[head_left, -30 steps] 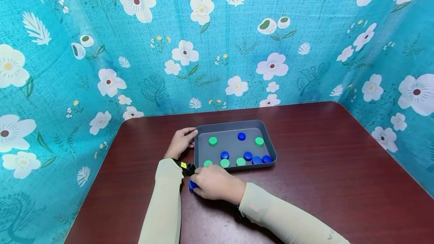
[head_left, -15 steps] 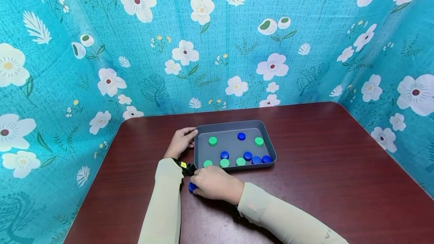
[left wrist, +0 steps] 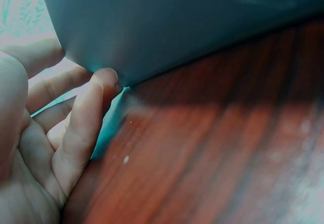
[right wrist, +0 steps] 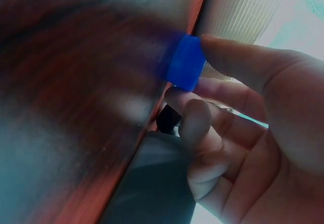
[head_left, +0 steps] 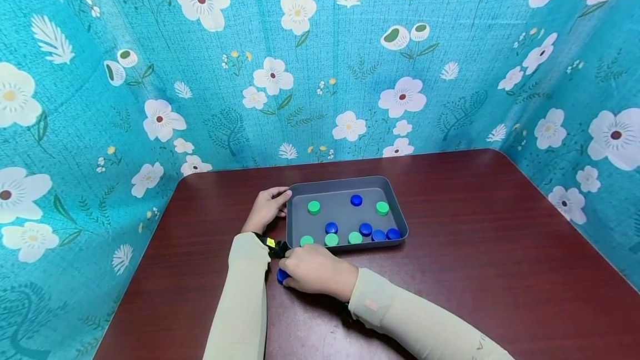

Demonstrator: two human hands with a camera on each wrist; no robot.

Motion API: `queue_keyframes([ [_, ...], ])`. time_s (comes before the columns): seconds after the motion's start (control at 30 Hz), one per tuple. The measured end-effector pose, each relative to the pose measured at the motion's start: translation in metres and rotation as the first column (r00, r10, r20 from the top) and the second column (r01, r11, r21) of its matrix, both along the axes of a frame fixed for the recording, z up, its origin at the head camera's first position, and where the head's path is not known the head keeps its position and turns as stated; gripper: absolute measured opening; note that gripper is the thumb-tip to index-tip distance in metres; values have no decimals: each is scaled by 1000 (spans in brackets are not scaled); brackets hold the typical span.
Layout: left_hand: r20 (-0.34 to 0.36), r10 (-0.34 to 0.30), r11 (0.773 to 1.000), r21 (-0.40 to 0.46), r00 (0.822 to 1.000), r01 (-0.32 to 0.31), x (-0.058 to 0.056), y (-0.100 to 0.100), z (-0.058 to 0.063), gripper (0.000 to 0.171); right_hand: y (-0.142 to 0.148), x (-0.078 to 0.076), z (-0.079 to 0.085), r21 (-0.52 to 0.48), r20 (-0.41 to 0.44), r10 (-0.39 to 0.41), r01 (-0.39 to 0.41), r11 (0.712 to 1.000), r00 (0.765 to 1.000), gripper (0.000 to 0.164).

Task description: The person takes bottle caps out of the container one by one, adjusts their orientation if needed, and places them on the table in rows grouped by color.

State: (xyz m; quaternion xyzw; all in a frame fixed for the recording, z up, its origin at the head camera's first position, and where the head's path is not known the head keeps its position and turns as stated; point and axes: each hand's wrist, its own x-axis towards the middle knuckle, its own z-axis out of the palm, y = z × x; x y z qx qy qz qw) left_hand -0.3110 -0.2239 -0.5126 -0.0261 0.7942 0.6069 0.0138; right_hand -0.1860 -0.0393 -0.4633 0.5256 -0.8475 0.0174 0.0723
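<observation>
At the left end of the grey tray (head_left: 345,183), my left hand (head_left: 266,210) holds the side near the far corner. In the left wrist view its fingers (left wrist: 83,123) meet the tray's outer wall (left wrist: 167,27) low at a corner. Just in front of the tray's near left corner, my right hand (head_left: 320,271) pinches a blue bottle cap (head_left: 282,275) between thumb and fingertips. Close up in the right wrist view, the blue cap (right wrist: 186,63) stands on edge, its rim right at the dark red tabletop.
Several green bottle caps (head_left: 314,208) and blue bottle caps (head_left: 356,200) lie spread inside the tray, many along its near wall. A dark wrist strap (head_left: 276,248) is on the left wrist, close to the right hand. A flowered turquoise curtain (head_left: 310,110) hangs behind the table (head_left: 460,226).
My right hand has shifted very slightly to the left with the blue bottle cap between its fingers. The left hand, the tray and the caps inside stay put.
</observation>
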Motion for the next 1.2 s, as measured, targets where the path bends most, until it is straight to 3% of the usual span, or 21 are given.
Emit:
queue_keyframes([
  [0.8, -6, 9, 1000, -6, 1000, -9, 1, 2, 1, 40, 2, 2, 4, 9, 6, -1, 1, 1000, 1000, 19],
  [1.2, -35, 8, 1000, -11, 999, -9, 2, 2, 1, 40, 8, -1, 15, -36, 22, 48, -47, 998, 999, 14],
])
